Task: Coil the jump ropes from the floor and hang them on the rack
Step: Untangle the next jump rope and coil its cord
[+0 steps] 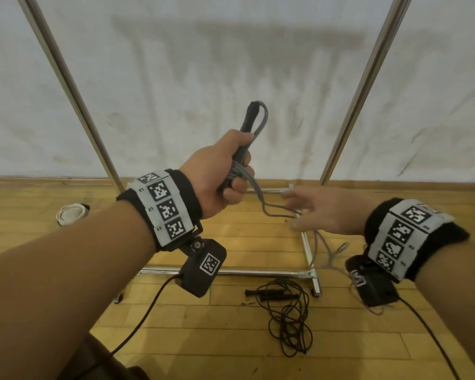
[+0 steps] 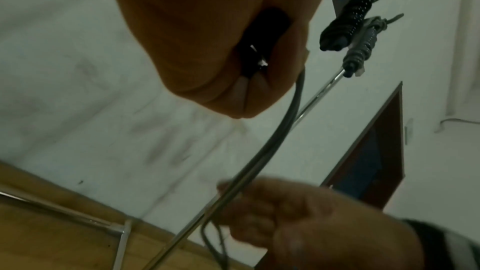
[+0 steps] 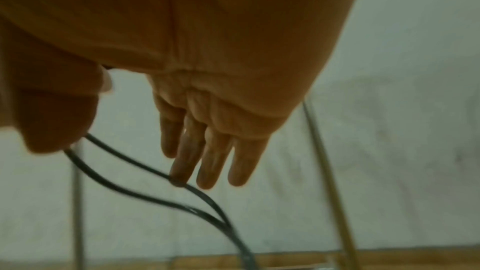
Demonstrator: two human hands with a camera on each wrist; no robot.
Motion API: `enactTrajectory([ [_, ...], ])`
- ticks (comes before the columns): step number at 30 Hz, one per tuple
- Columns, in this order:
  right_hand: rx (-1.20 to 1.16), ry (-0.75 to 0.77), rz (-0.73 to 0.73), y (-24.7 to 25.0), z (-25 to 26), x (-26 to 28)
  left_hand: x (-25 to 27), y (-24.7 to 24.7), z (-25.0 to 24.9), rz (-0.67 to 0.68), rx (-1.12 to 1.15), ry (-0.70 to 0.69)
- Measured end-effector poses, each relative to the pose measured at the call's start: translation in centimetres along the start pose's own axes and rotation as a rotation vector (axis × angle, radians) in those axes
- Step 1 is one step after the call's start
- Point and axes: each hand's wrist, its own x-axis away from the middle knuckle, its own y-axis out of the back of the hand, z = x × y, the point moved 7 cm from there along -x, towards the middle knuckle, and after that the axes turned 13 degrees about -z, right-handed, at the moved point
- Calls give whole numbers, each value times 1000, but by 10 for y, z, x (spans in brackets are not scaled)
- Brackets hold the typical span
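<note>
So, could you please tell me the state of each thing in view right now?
Grey jump rope: partly coiled, handle held upright.
Left hand: grips grey rope.
Right hand: open, fingers touching cord.
Black jump rope: tangled on floor.
Rack: standing, two ropes hung.

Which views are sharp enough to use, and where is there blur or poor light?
Head view: evenly lit, mostly sharp, right hand motion-blurred, rack poles bowed by the wide lens. Left wrist view: dim, smeared, left hand soft. Right wrist view: dim; grey rope streaked.
</note>
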Motion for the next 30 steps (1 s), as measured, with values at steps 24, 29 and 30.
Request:
enactTrajectory([
  [24,-44,194,-145,21,8,3,39,-42,48,618,-888,59],
  [29,20,218,-216,23,28,7,36,-41,72,519,-1445,-45],
  [30,89,247,-217,22,37,8,33,-41,75,473,-1529,-104],
])
